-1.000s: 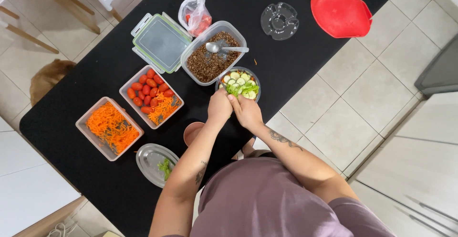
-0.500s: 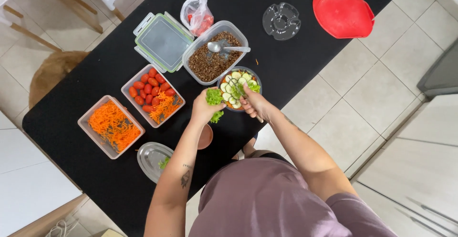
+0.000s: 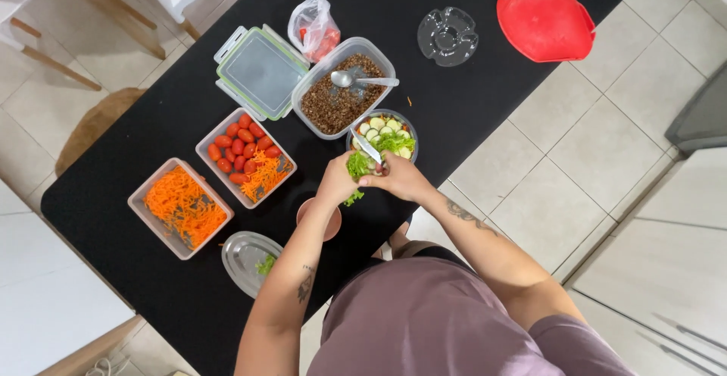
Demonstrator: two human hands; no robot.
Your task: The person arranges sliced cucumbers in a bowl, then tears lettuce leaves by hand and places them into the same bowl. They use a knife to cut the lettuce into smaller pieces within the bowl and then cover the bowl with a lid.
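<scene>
My left hand (image 3: 338, 183) grips a bunch of green lettuce (image 3: 357, 165) just left of a small round bowl (image 3: 413, 135) that holds cucumber slices and lettuce. My right hand (image 3: 401, 181) is closed on a knife (image 3: 369, 148), and its blade rests against the lettuce at the bowl's near-left rim. A few lettuce shreds hang below my left hand. A pinkish round cup (image 3: 330, 225) sits on the black table (image 3: 424, 96), partly hidden under my left wrist.
A clear tub of brown grains (image 3: 327, 107) with a metal spoon (image 3: 356, 81) stands behind the bowl. Left of it are a tomato-and-carrot tub (image 3: 244, 155), a grated carrot tub (image 3: 182, 205), a green-clipped lid (image 3: 261, 69), a plastic bag (image 3: 314, 24), a glass lid (image 3: 244, 258), a clear lid (image 3: 448, 35) and a red lid (image 3: 545, 20).
Both hands were over the bowl. My left hand lifted lettuce out and drew it to the bowl's left; my right hand now shows a knife at the lettuce.
</scene>
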